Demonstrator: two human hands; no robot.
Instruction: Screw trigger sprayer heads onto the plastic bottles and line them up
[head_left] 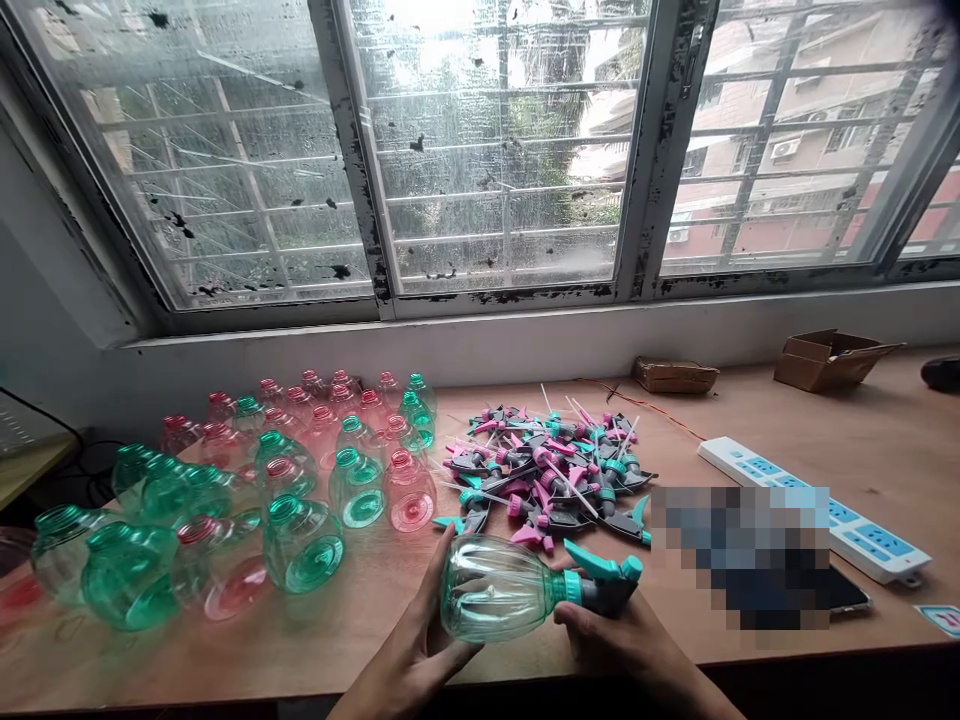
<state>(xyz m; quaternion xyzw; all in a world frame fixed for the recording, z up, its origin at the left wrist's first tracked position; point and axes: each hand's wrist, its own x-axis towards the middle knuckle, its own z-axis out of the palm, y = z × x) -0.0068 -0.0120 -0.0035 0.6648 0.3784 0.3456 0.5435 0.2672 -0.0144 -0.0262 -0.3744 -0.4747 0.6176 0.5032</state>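
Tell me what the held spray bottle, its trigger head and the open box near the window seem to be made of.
Spray bottle: probably glossy plastic, tinted green; it is see-through with bright highlights along its ridges.
Trigger head: likely molded plastic; smooth, opaque teal and dark gray.
Open box: apparently matte cardboard; brown, with thin folded flaps.

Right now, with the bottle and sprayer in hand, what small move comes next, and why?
Probably a slight tightening twist of the teal collar with the right hand, while the left hand steadies the green bottle: the sprayer sits on its neck, but tightness can't be seen.
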